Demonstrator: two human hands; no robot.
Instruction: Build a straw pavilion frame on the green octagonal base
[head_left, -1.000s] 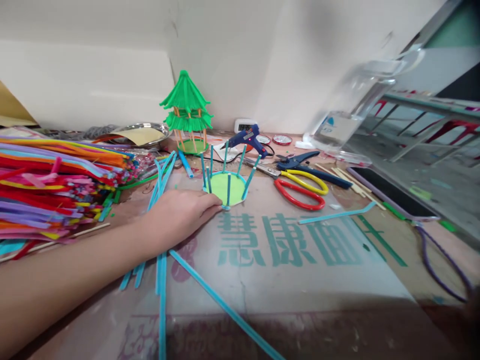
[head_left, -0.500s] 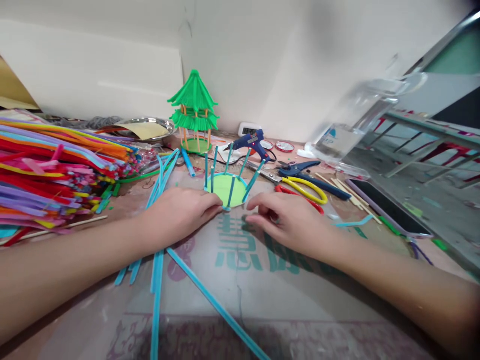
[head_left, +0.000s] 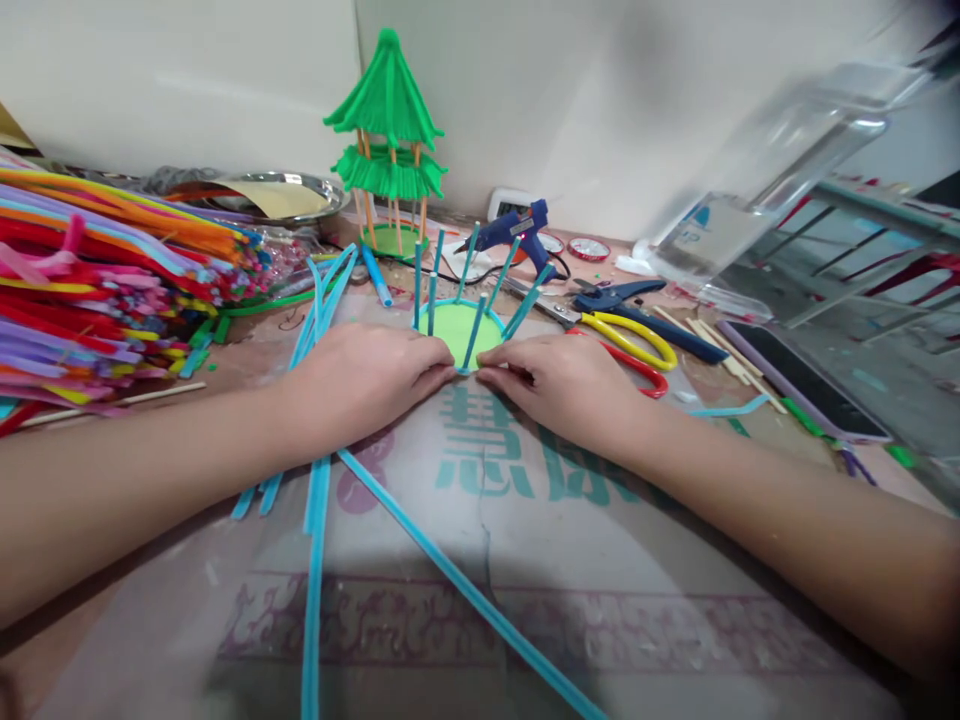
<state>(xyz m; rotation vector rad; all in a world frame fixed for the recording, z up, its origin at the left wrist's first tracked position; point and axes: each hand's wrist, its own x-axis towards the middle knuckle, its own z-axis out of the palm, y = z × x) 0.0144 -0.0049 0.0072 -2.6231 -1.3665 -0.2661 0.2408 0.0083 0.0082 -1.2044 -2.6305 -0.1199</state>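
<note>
Left hand [head_left: 375, 385] and right hand [head_left: 574, 390] both pinch the edge of the green disc [head_left: 450, 330].
The disc lies flat on the sheet [head_left: 562, 560], with finger and thumb tips at its near side, one hand on each side of the front stick [head_left: 474, 335]. Behind the disc are a tower [head_left: 388, 100] and a glue gun [head_left: 517, 235]. Right of it are scissors [head_left: 564, 312]; left of it, blue strips [head_left: 313, 560].
</note>
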